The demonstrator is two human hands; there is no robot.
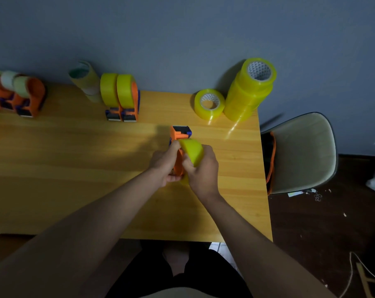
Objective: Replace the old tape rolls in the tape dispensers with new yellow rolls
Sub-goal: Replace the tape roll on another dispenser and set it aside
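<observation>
- Left hand (pixel 164 163) grips the orange dispenser (pixel 179 147) by its body, fingers curled round it, above the middle of the worktop (pixel 74 168).
- Right hand (pixel 200 168) holds a yellow roll (pixel 193 150) against the dispenser's right side, fingers wrapped round it.
- Dispenser's cutter end points away from the person.
- Loose yellow roll (pixel 209 106) lies flat at the far right, just beside a stack of rolls (pixel 250 89).
- Two loaded dispensers (pixel 122 96) stand at the far edge; a pale roll stack (pixel 85 81) leans just left of them.
- More dispensers (pixel 21 95) stand far left.
- Chair (pixel 304 151) stands beside the worktop's right edge.
</observation>
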